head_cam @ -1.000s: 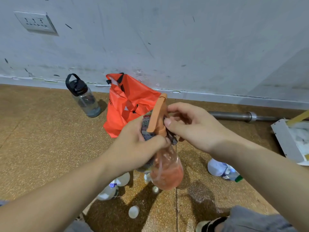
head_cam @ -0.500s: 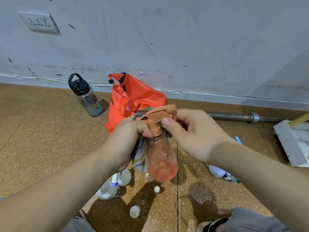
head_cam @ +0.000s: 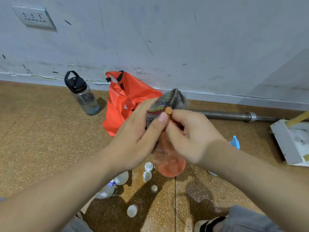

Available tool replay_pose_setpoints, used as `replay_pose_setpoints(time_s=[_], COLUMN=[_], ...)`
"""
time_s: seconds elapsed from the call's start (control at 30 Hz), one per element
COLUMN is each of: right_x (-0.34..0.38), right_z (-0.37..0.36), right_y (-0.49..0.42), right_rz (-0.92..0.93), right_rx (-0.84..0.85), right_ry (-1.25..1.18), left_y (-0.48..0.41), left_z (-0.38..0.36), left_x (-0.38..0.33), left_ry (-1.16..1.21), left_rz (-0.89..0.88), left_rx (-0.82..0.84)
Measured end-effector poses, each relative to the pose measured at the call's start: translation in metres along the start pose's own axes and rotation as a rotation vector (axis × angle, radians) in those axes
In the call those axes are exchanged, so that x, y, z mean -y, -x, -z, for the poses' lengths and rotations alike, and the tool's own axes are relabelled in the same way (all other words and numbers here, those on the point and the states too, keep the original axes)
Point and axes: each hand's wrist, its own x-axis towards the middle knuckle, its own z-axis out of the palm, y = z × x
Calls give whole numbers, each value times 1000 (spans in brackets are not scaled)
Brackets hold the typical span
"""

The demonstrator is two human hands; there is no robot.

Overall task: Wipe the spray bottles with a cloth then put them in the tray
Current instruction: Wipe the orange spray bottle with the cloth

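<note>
The spray bottle (head_cam: 169, 162) is held in the air in front of the person, above the speckled, cork-like floor (head_cam: 41, 139). Its rounded, translucent body is tinted orange and hangs below both hands, and a small round orange tip of its head shows between the thumbs. The left hand (head_cam: 138, 139) has its fingers curled round a fuzzy grey cloth (head_cam: 169, 100) with coloured stripes. Its thumb presses the cloth against the bottle's head, and the cloth bunches into a soft peak above the knuckles. The right hand (head_cam: 192, 136) curls round the bottle's neck from the other side, thumb beside the orange tip. The white tray (head_cam: 284, 143), flat and hard-edged, lies on the floor well apart at the right edge. Behind the hands a crinkled orange bag (head_cam: 128, 97) slumps against the scuffed wall (head_cam: 184, 39), near a clear water bottle (head_cam: 84, 97) with a black looped lid. A smooth steel bar (head_cam: 234, 115) lies along the wall's foot, and several small white bottles (head_cam: 122, 178) lie scattered on the floor below the hands
</note>
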Motion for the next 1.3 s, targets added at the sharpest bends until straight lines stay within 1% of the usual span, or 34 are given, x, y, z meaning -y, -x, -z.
replay_pose_setpoints(time_s=[0.07, 0.1, 0.17, 0.2, 0.23, 0.27, 0.3, 0.4, 0.47, 0.5, 0.53, 0.57, 0.6, 0.63, 0.7, 0.73, 0.77, 0.83, 0.87, 0.93, 1.03, 1.07, 1.13, 1.23, 1.3], right_x=[4, 5, 9, 10, 11, 11, 10, 4, -2, -4, -5, -7, -9, -10, -10, -11, -11, -11, -11, -11, -8, -6, -3, 4, 10], right_z=[0, 1, 7, 11, 14, 16, 17, 15, 14, 14, 14, 14, 13, 13, 12, 11, 9, 6, 5, 1, -6, -6, -4, 0, 0], right_y=[0, 0, -3, -4, -6, -7, -9, -15, -20, -22, -23, -23, -24, -24, -24, -25, -25, -26, -25, -25, -22, -20, -18, -21, -25], right_rz=[-34, -37, -69, -101, -127, -144, -154, -193, -257, -301, -341, -371, -396, -424, -488, -520, -548, -588, -602, -615, -597, -585, -569, -516, -497], right_rx=[-58, -105, -158, -155, -140, -137, -152, -205, -216, -223, -228, -230, -230, -237, -270, -280, -287, -294, -289, -275, -247, -242, -256, -264, -295], right_ry=[-82, -80, -100, -148, -216, -275, -302, -342, -409, -453, -497, -535, -571, -599, -649, -671, -691, -716, -726, -709, -645, -642, -630, -604, -595], left_y=[-3, -5, -7, -6, -6, -7, -10, -8, -5, -11, -11, -4, -3, -2, -2, -3, 7, 19, 23, 24, 25, 21, 17, 19, 19], left_z=[3, 3, 3, 3, 4, 5, 5, 5, 5, 4, 2, 2, 0, -2, -8, -11, -10, -13, -17, -19, -18, -15, -9, -13, -15], left_x=[5, 8, 15, 16, 15, 13, 10, 3, -1, -1, -2, 2, 2, -1, -14, -23, -33, -33, -35, -40, -35, -27, -18, -13, -11], left_ry=[40, 123, 373, 510, 632, 700, 725, 718, 730, 684, 654, 638, 556, 463, 283, 168, 40, -315, -441, -591, -667, -671, -701, -789, -770], left_rz=[120, 240, 579, 723, 817, 859, 858, 856, 862, 879, 870, 824, 805, 741, 559, 533, 450, 240, 171, 50, -150, -172, -155, -203, -163], left_rx=[-76, -111, -177, -201, -230, -251, -266, -299, -264, -242, -197, -114, -66, -57, -17, 36, 105, 199, 200, 195, 144, 126, 92, 48, 29])
